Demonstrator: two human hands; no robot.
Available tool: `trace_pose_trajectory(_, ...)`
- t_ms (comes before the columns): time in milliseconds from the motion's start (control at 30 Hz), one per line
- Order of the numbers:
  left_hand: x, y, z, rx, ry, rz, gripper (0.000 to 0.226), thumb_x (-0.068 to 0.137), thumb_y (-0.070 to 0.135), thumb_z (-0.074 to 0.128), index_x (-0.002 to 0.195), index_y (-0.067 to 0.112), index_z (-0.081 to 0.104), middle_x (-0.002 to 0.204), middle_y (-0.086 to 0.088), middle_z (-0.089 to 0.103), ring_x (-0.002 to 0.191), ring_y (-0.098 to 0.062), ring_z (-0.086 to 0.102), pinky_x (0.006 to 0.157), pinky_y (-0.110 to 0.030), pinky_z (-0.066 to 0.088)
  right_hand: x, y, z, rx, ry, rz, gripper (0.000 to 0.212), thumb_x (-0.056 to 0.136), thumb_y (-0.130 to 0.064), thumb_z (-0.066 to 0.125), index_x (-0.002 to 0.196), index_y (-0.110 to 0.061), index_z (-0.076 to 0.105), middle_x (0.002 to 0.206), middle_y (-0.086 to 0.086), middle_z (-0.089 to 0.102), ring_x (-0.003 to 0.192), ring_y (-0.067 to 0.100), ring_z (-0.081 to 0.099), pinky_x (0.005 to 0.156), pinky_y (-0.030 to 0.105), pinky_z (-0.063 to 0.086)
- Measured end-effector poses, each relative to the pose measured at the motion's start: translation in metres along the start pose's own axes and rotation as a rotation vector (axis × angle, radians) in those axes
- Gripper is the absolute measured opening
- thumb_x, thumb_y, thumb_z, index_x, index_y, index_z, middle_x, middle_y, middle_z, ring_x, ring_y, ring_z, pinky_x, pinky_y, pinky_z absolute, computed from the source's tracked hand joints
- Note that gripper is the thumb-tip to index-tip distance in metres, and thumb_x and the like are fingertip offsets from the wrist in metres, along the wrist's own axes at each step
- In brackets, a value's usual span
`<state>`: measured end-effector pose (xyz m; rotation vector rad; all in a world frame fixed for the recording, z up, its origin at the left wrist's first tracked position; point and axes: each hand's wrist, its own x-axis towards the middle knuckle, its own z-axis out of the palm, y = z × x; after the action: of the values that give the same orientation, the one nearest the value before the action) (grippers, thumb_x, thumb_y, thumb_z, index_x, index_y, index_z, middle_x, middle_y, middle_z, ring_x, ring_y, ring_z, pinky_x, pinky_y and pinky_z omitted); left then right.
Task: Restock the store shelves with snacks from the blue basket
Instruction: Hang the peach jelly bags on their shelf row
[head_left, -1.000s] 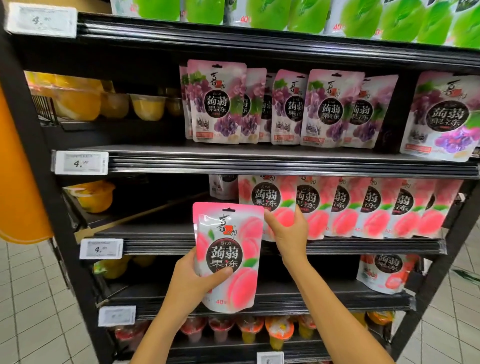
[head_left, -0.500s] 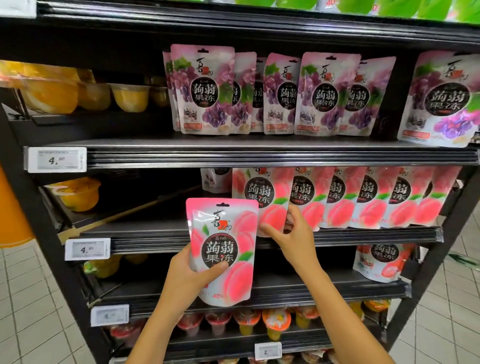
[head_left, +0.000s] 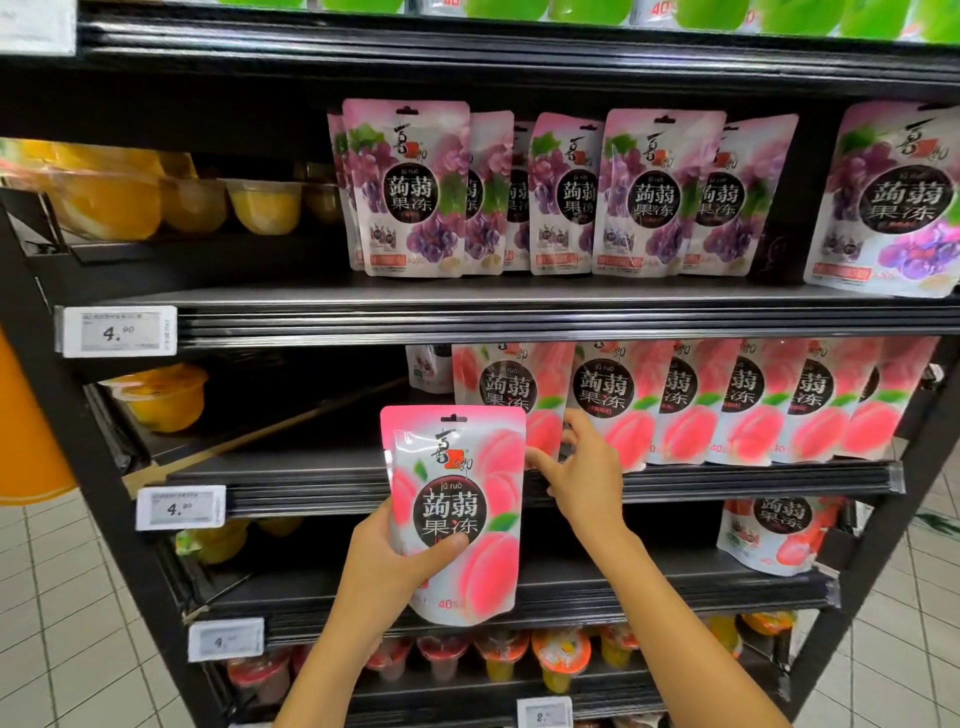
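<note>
pink and glossy, the peach pouch (head_left: 457, 514) sits in the left hand (head_left: 387, 569), thumb pressed across its front and fingers closed behind it, held upright at centre frame in front of the shelf edge (head_left: 727, 480), not yet on it. the right hand (head_left: 582, 480) is just beside the pouch's right edge, its grip spread and holding nothing, fingertips touching the lower corner of the leftmost shelved pouch (head_left: 506, 400) in the row of peach pouches (head_left: 727, 405).

against a second ago, the right hand has slid from gripping that shelved pouch's lower front to loosely fingering its edge, and the held pouch keeps about the same spot in front of the shelf. that looks like the row being nudged aside or straightened to make room; the likely slot is the dark gap left of the row. the pouch is still to be placed. the blue basket is out of view. purple pouches (head_left: 410, 187) fill the shelf above, upper centre.
</note>
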<state>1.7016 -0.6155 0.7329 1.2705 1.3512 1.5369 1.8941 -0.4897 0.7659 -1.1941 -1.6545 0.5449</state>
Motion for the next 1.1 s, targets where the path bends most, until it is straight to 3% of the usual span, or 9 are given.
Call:
trace_pose_trajectory(200, -0.003, 0.002, -0.004, 0.017, 0.009, -0.004, 0.052, 0.058, 0.032, 0.088, 0.104, 0.021, 0.067, 0.098, 0.002, 0.077, 0.088, -0.015, 0.074, 0.065, -0.022, 0.058, -0.002, 0.006, -0.004, 0.029, 0.010, -0.005, 0.040, 0.077, -0.044, 0.080, 0.107, -0.031, 0.058, 0.096, -0.013, 0.072, 0.072, 0.013, 0.068, 0.055, 0.046, 0.058)
trace_pose_trajectory(367, -0.004, 0.002, 0.001, 0.029, 0.006, -0.013, 0.053, 0.057, 0.033, 0.088, 0.104, 0.021, 0.067, 0.098, 0.003, 0.077, 0.088, -0.015, 0.074, 0.065, -0.024, 0.059, -0.003, 0.010, -0.008, 0.029, 0.010, -0.015, 0.041, 0.078, -0.045, 0.079, 0.110, -0.032, 0.057, 0.100, -0.015, 0.071, 0.090, 0.007, 0.067, 0.070, 0.044, 0.059)
trace_pose_trajectory(567, -0.005, 0.003, 0.008, -0.018, -0.006, -0.045, 0.051, 0.061, 0.029, 0.088, 0.107, 0.019, 0.067, 0.099, 0.000, 0.077, 0.090, -0.018, 0.074, 0.067, -0.030, 0.060, -0.003, 0.014, -0.013, 0.055, 0.067, 0.024, 0.043, 0.082, -0.034, 0.078, 0.119, -0.031, 0.055, 0.090, -0.020, 0.064, 0.074, 0.012, 0.067, 0.065, 0.046, 0.060)
trace_pose_trajectory(767, -0.005, 0.009, 0.011, -0.073, 0.033, -0.070, 0.053, 0.058, 0.035, 0.085, 0.105, 0.020, 0.067, 0.097, -0.002, 0.077, 0.088, -0.020, 0.074, 0.064, -0.039, 0.059, -0.003, 0.019, -0.018, 0.110, 0.108, 0.036, 0.030, 0.088, -0.018, 0.073, 0.112, -0.030, 0.059, 0.086, -0.014, 0.067, 0.076, 0.007, 0.066, 0.069, 0.045, 0.060)
trace_pose_trajectory(900, -0.006, 0.010, 0.011, -0.089, 0.062, -0.095, 0.055, 0.055, 0.035, 0.085, 0.104, 0.019, 0.067, 0.095, -0.002, 0.077, 0.085, -0.020, 0.074, 0.062, -0.038, 0.059, -0.007, 0.016, -0.021, 0.140, 0.130, 0.001, 0.032, 0.089, -0.017, 0.072, 0.113, -0.031, 0.058, 0.097, -0.006, 0.070, 0.069, 0.003, 0.065, 0.051, 0.025, 0.057)
trace_pose_trajectory(1033, -0.006, 0.007, 0.011, -0.093, 0.079, -0.103, 0.052, 0.057, 0.036, 0.086, 0.103, 0.019, 0.067, 0.094, -0.001, 0.077, 0.084, -0.020, 0.075, 0.057, -0.033, 0.058, -0.018, 0.008, -0.025, 0.071, 0.305, -0.119, 0.029, 0.089, -0.016, 0.071, 0.116, -0.024, 0.061, 0.088, -0.020, 0.063, 0.056, 0.012, 0.060, 0.072, 0.027, 0.054)
trace_pose_trajectory(1100, -0.005, 0.008, 0.011, -0.104, 0.071, -0.095, 0.049, 0.060, 0.034, 0.086, 0.103, 0.021, 0.067, 0.095, -0.001, 0.077, 0.086, -0.019, 0.074, 0.059, -0.033, 0.059, -0.025, -0.002, -0.028, 0.109, 0.222, -0.191, 0.021, 0.089, -0.022, 0.071, 0.106, -0.032, 0.063, 0.078, -0.016, 0.064, 0.062, 0.010, 0.062, 0.068, 0.023, 0.052)
